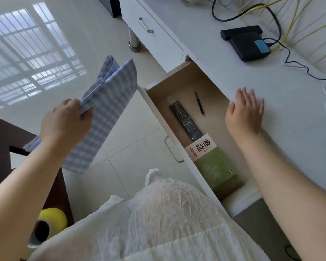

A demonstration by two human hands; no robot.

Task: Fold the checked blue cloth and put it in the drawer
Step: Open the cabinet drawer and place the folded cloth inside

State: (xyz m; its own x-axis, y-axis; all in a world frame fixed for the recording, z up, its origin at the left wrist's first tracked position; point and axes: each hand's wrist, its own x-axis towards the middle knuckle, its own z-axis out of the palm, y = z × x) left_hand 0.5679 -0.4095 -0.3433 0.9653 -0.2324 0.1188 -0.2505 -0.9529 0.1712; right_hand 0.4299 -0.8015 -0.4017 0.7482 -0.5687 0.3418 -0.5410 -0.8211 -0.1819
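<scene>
The checked blue cloth (105,110), folded into a long flat strip, hangs in the air over the tiled floor, left of the drawer. My left hand (68,123) grips it at its left edge. The drawer (154,87) of the white cabinet stands pulled out, its wooden inside showing. My right hand (245,112) rests flat, fingers spread, on the cabinet top just right of the drawer opening and holds nothing.
Inside the drawer lie a black remote (185,120), a black pen (199,103), a white box with red print (200,147) and a green box (215,169). A black router (247,45) with cables sits on the cabinet top. A yellow tape roll (47,226) lies at lower left.
</scene>
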